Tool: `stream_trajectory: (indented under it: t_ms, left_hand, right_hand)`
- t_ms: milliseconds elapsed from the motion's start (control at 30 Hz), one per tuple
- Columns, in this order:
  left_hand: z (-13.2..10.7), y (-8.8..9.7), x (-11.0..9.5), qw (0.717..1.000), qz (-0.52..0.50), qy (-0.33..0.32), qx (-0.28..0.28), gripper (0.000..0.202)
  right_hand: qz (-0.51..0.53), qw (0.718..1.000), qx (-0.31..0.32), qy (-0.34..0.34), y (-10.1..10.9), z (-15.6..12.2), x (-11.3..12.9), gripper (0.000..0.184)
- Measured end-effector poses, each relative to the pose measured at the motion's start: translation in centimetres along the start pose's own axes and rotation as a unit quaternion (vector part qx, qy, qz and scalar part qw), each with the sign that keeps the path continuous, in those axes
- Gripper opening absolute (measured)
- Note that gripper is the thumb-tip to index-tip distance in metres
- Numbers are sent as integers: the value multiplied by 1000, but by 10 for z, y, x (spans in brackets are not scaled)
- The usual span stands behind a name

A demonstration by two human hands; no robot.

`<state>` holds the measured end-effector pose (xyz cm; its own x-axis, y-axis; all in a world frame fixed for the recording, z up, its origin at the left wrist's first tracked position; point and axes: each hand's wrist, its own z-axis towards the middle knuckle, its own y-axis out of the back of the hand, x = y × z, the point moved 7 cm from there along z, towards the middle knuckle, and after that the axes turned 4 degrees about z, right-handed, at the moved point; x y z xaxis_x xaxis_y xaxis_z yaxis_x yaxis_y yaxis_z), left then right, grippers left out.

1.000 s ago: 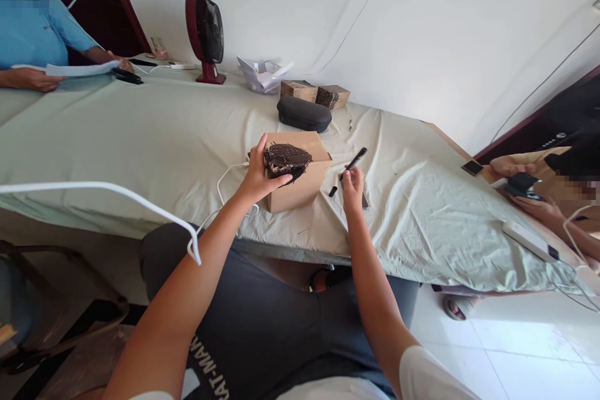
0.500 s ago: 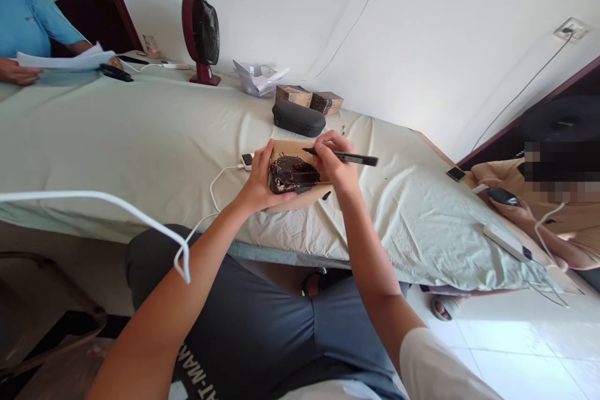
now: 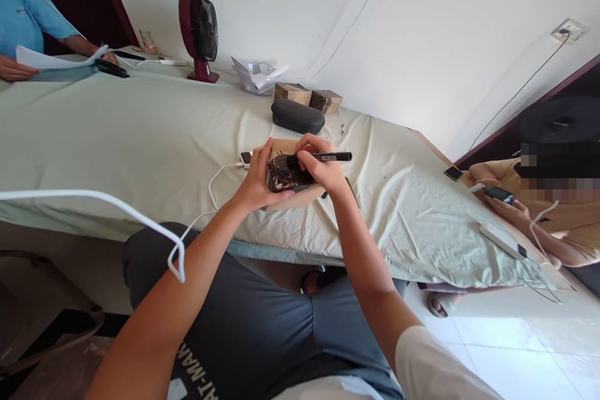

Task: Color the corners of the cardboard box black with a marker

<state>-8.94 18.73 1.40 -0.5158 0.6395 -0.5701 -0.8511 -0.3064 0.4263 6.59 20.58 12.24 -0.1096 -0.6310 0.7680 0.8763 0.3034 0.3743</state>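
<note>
Black case (image 3: 297, 115) behind held box (image 3: 284, 171), fan (image 3: 202, 28)

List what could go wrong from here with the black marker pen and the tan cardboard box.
Smudging: the right hand, gripping the slim black marker pen, sits close over the dark speckled patch on the tan cardboard box, so a finger could smear any wet ink; dryness can't be told.
Slipping: the left hand grips the box's left side, so the box might shift under pressure.
Snagging: the thin white cable passes near the left forearm, which could tug it.
</note>
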Motion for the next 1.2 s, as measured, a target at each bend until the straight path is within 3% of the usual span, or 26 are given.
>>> stream_trajectory:
  t_ms: [333,467,600,667,733,867,1033,1200]
  left_hand:
    - [0,0,1,1000,1,3,2,140]
    - [0,0,3,1000,-5,4,0,139]
    - [1,2,13,999,-10,31,-11,139]
    - [1,4,21,998,-12,53,-18,140]
    - [1,5,27,997,-11,69,-24,140]
    - [1,6,33,996,-4,77,-35,137]
    - [1,7,37,996,7,84,-42,135]
    - [1,8,38,996,5,86,-38,135]
  right_hand:
    - [7,1000,0,2,-2,2,-3,10]
    - [65,993,-99,9,13,-4,-2,21]
    - [48,972,-229,32,53,-39,-6,25]
    - [50,969,-243,13,71,-68,-20,30]
    - [87,966,-237,-61,85,-100,-48,37]
    - [219,922,-255,-194,94,-149,-108,45]
    - [277,893,-230,-271,86,-147,-147,58]
    - [250,919,-213,-217,96,-126,-141,63]
